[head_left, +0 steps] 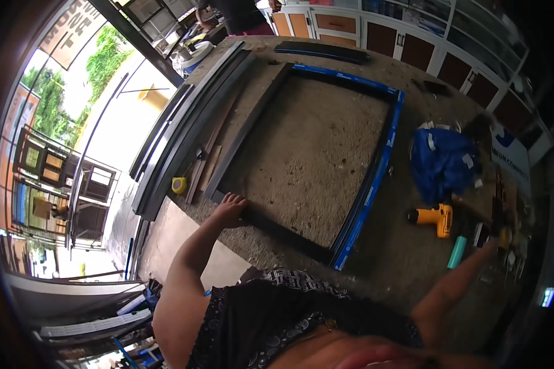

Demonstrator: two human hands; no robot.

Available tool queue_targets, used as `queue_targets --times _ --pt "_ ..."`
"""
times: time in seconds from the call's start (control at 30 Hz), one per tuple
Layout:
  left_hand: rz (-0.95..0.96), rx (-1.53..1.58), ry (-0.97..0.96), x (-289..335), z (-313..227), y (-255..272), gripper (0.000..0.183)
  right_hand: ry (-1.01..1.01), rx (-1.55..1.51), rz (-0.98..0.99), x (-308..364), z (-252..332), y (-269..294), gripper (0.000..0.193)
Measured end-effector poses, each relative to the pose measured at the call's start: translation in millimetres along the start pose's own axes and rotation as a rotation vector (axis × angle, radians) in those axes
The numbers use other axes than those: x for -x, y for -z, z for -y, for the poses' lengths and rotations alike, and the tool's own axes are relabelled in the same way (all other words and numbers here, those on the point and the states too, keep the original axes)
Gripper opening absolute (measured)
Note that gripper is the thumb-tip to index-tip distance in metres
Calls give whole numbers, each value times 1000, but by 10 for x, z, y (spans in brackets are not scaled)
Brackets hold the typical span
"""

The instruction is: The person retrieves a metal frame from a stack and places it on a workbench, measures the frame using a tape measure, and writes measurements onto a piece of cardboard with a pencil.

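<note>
Dark rectangular frame [317,166], blue-taped, flat on counter [406,258]. Left hand [231,209] pressed open on its near-left corner; right hand [495,243] reaching far right among tools, grip unclear. Assembly step; yellow drill [434,218] likely needed next.

A black sleeveless top of thin fabric [277,320], patterned with small white paisley-like figures, is worn. Both arms are left bare from the shoulder down. No gloves, rings or watch can be made out on the left hand [229,209].
</note>
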State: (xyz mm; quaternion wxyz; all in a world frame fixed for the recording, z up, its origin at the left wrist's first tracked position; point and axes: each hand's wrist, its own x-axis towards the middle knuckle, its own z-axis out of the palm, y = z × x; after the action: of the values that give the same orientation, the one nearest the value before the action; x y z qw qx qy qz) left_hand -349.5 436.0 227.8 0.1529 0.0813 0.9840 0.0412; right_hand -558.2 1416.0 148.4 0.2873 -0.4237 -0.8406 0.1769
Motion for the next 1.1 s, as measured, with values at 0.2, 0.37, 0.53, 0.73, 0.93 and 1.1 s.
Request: queue_targets --times 0.2,0.37,0.53,0.73,0.93,1.1 --pt "-168 0 116 260 -182 -117 90 49 -686 260 2037 519 161 30" --pt "-329 122 215 699 -183 -311 90 -318 -702 502 3774 885 694 33" --pt "-436 131 333 1185 12 -632 84 -167 -708 684 4253 1363 1115 42" --pt "-539 357 444 1588 192 -906 77 417 -827 743 4571 2211 1241 27" --pt "-723 487 537 1405 640 -867 68 591 -706 959 5393 3162 628 35" --pt "-1089 562 417 827 1219 -565 41 569 -70 1009 6080 4072 -64 68"
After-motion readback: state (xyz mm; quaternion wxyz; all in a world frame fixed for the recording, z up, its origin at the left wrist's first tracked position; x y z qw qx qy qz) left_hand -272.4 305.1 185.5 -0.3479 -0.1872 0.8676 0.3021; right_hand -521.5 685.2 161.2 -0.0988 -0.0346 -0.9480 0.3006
